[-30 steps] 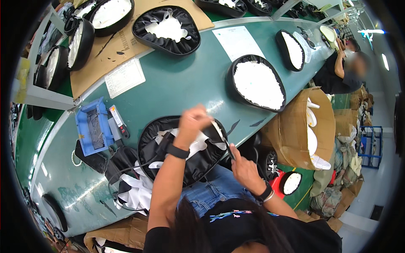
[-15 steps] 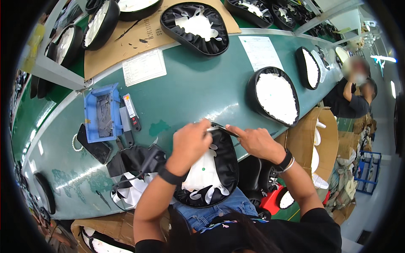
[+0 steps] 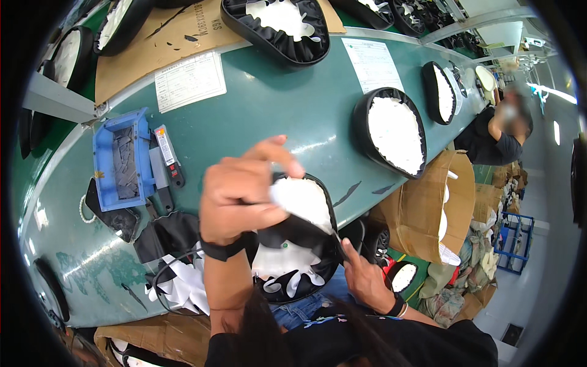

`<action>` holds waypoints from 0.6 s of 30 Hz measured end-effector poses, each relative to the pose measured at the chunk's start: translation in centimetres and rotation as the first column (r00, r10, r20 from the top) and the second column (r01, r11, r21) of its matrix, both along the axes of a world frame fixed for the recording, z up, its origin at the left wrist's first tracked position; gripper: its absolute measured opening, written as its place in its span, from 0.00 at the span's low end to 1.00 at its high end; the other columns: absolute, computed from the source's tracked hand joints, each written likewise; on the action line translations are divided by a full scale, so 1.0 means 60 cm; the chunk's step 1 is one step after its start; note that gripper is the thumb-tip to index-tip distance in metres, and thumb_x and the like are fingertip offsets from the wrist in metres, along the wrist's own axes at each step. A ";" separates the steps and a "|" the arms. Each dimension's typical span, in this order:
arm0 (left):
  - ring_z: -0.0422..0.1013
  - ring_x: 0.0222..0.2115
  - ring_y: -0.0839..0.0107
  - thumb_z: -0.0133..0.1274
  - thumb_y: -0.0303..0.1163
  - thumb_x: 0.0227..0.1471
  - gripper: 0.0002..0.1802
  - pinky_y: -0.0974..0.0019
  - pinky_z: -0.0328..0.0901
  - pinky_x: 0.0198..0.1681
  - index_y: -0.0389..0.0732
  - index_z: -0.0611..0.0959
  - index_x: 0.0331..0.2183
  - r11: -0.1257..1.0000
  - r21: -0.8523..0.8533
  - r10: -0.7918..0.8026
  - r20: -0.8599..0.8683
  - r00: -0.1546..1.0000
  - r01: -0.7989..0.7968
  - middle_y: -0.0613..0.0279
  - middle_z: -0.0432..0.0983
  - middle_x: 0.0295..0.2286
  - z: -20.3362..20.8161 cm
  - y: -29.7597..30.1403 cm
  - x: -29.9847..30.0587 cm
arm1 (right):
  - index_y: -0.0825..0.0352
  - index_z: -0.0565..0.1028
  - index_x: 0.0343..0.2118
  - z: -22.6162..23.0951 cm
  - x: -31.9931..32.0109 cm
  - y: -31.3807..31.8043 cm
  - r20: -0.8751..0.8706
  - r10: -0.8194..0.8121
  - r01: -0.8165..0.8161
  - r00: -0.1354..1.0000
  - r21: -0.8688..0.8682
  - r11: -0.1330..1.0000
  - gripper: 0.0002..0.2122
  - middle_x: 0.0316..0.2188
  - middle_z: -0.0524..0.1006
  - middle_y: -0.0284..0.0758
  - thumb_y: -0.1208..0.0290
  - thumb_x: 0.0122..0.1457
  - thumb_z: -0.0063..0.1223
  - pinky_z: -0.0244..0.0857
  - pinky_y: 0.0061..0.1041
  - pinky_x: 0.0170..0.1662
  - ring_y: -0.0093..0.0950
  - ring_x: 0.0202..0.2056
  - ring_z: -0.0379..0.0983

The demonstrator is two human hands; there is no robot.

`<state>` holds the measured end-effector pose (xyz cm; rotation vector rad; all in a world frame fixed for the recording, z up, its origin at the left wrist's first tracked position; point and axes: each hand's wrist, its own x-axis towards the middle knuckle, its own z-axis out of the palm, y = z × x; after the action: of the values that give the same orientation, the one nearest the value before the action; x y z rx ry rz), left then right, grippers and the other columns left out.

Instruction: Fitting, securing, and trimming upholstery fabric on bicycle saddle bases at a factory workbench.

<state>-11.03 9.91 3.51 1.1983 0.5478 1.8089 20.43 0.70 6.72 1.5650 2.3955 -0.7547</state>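
My left hand [image 3: 244, 192] is raised over a rounded black-covered pad [image 3: 333, 269] in front of me. Its fingers are curled, the index finger lifted, and motion blurs them; what they hold, if anything, cannot be made out. A blurred band of black material [image 3: 296, 232] crosses the pad's white middle just below that hand. At the pad's right edge, my right hand [image 3: 365, 275] is closed on a thin-bladed tool [image 3: 335, 235], its tip against the black material. The pad rests partly on my lap, with white scalloped flaps [image 3: 293, 282] showing at its near end.
On the green table [image 3: 257, 110] are a blue bin [image 3: 104, 165] of dark scraps, a cutter [image 3: 171, 159], a phone [image 3: 119, 223], black cloth [image 3: 171, 235] and white offcuts [image 3: 183, 281]. Other pads [image 3: 396, 137] stand beyond. A cardboard box [image 3: 422, 208] is at right; another person [image 3: 495, 137] sits farther off.
My left hand has lifted and moved left from the pad's far edge. My right hand has come down along the pad's right edge. A black band now lies across the pad's middle.
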 end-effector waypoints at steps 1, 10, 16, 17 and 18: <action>0.73 0.32 0.60 0.62 0.25 0.35 0.16 0.44 0.55 0.55 0.38 0.71 0.09 0.997 0.069 0.016 0.101 0.995 -0.023 0.65 0.63 0.11 0.003 -0.006 -0.008 | 0.62 0.55 0.62 0.005 0.007 -0.013 0.002 0.001 -0.001 1.000 0.000 1.000 0.30 0.20 0.70 0.44 0.73 0.56 0.50 0.63 0.44 0.20 0.45 0.17 0.68; 0.58 0.17 0.81 0.50 0.20 0.50 0.13 0.77 0.52 0.20 0.39 0.66 0.18 0.887 -0.461 0.256 0.434 0.864 -0.031 0.69 0.55 0.19 -0.020 -0.102 -0.039 | 0.65 0.56 0.61 0.016 0.032 0.009 -0.266 -0.037 0.021 0.963 -0.060 0.998 0.28 0.52 0.68 0.52 0.71 0.58 0.51 0.70 0.37 0.42 0.48 0.41 0.74; 0.70 0.22 0.72 0.59 0.31 0.45 0.11 0.70 0.63 0.29 0.37 0.81 0.32 0.591 -0.504 0.108 -0.724 0.681 -0.630 0.62 0.76 0.26 -0.059 -0.183 0.022 | 0.68 0.45 0.63 -0.101 -0.060 0.141 -0.522 -0.085 -0.062 0.849 -0.258 0.964 0.38 0.57 0.60 0.49 0.65 0.55 0.57 0.57 0.34 0.57 0.41 0.56 0.64; 0.72 0.23 0.68 0.61 0.35 0.44 0.13 0.67 0.65 0.30 0.37 0.82 0.32 0.627 -0.448 0.048 -0.794 0.606 -0.637 0.59 0.78 0.26 -0.058 -0.206 0.039 | 0.67 0.44 0.63 -0.129 -0.064 0.164 -0.551 0.054 -0.206 0.832 -0.218 0.954 0.39 0.58 0.60 0.48 0.66 0.55 0.56 0.55 0.33 0.59 0.40 0.58 0.61; 0.73 0.25 0.65 0.62 0.37 0.43 0.13 0.65 0.65 0.31 0.38 0.83 0.29 0.581 -0.591 -0.182 -0.764 0.619 -0.559 0.57 0.78 0.26 -0.041 -0.229 0.050 | 0.66 0.46 0.63 -0.123 -0.078 0.189 -0.540 -0.003 -0.240 0.842 -0.380 0.893 0.38 0.58 0.60 0.49 0.68 0.53 0.55 0.51 0.33 0.61 0.41 0.60 0.58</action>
<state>-8.01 -3.80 1.05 1.1862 1.8803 0.8278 15.74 12.04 -0.68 1.1036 2.3752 -1.7456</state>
